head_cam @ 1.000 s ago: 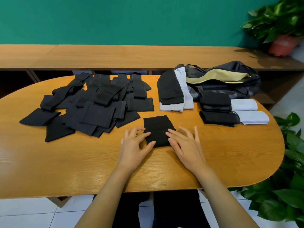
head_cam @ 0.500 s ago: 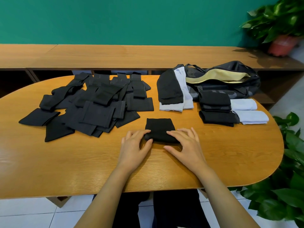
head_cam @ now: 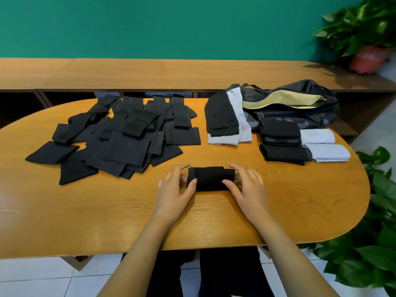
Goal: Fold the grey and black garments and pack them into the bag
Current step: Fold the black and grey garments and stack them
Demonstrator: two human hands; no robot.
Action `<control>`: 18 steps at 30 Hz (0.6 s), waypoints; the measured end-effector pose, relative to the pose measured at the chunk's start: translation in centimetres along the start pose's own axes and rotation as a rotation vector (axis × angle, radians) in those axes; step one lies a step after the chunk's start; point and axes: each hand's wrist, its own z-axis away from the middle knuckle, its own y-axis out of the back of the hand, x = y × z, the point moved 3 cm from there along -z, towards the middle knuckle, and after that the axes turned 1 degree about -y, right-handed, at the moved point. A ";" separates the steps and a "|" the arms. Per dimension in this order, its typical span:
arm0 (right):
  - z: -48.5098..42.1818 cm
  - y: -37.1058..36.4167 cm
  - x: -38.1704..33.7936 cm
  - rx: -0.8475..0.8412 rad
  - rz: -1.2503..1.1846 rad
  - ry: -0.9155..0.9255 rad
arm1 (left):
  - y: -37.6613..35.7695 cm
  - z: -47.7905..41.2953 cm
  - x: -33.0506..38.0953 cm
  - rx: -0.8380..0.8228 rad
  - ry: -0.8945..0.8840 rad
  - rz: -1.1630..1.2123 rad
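At table (head_cam: 85,211) centre, near edge: black roll (head_cam: 211,179).
Left hand (head_cam: 173,190) and right hand (head_cam: 248,189) curl round its ends; bag (head_cam: 300,103) far right.

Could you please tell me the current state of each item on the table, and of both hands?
Black garment: rolled up, lying on the table, held at both ends.
Left hand: grips the roll's left end.
Right hand: grips its right end.
Bag: open, pale lining showing.
Black pile: loose, overlapping heap.
Black stack: folded, in front of the bag.
Pale pieces: folded, outside the bag.
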 end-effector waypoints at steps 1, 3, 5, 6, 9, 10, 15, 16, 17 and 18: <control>0.0 0.1 -0.1 0.019 0.000 0.015 | 0.0 0.0 0.0 0.010 -0.004 0.022; -0.1 0.1 -0.2 0.051 0.003 0.038 | 0.1 0.1 0.2 0.014 -0.019 0.043; -0.1 0.1 -0.1 0.074 0.016 0.041 | 0.1 0.2 0.3 0.018 -0.032 0.044; -0.1 0.1 0.0 0.091 0.028 0.043 | 0.1 0.2 0.3 0.025 -0.036 0.042; -0.1 0.0 0.3 0.141 0.058 0.062 | 0.2 0.1 0.2 0.057 -0.070 -0.020; -0.1 0.0 0.3 0.152 0.071 0.076 | 0.3 0.1 0.2 0.071 -0.110 -0.052; 0.4 -0.1 -0.5 0.133 0.095 0.274 | 0.0 0.0 0.4 0.033 -0.200 -0.085; 0.5 -0.2 -0.6 0.109 0.099 0.320 | -0.1 0.0 0.5 0.002 -0.208 -0.108; 0.6 -0.4 -0.7 0.084 0.106 0.349 | -0.2 0.0 0.6 -0.030 -0.215 -0.135; 0.6 -0.5 -0.7 0.062 0.116 0.359 | -0.3 0.0 0.6 -0.064 -0.220 -0.168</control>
